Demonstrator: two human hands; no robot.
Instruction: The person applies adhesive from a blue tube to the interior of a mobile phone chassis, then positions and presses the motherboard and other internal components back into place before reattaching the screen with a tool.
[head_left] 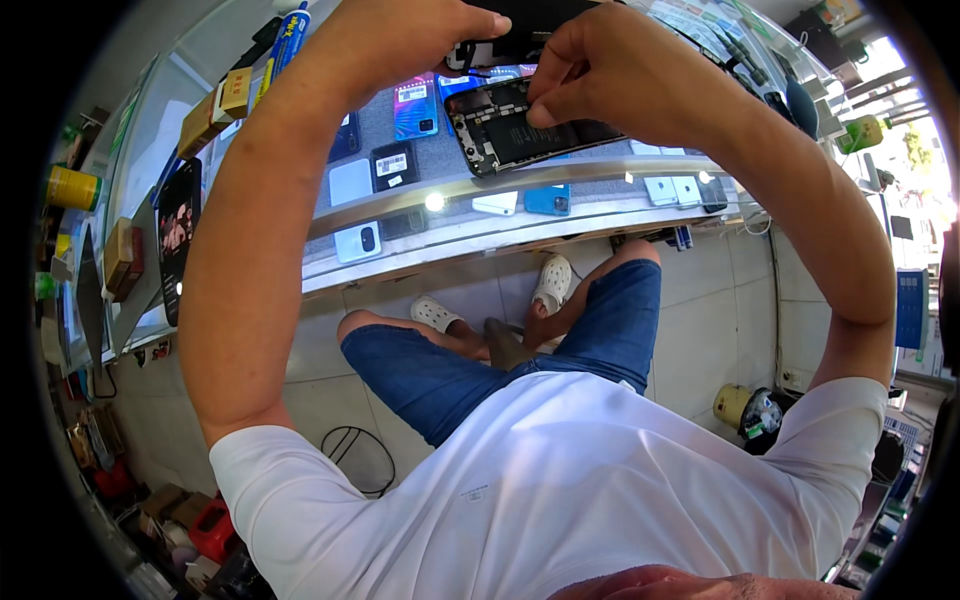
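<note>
An opened smartphone [490,135] rests on the glass counter, its black battery and circuit board showing. Just beyond it, my left hand [440,30] grips the phone's dark screen panel [515,48], thumb on its face; the panel is raised off the body. Over the battery, my right hand [590,75] has its thumb and forefinger closed together; whatever lies between them is hidden. The right thumb appears to touch the battery area. Under the glass near both hands are several phones, among them a blue one [415,108].
Small cardboard boxes [205,120] and a blue tube [285,45] stand left on the counter. A lit phone [180,235] leans further left. Screwdrivers [740,55] lie at the far right. A metal edge strip [600,178] runs along the counter front. A bin [760,418] stands right on the floor.
</note>
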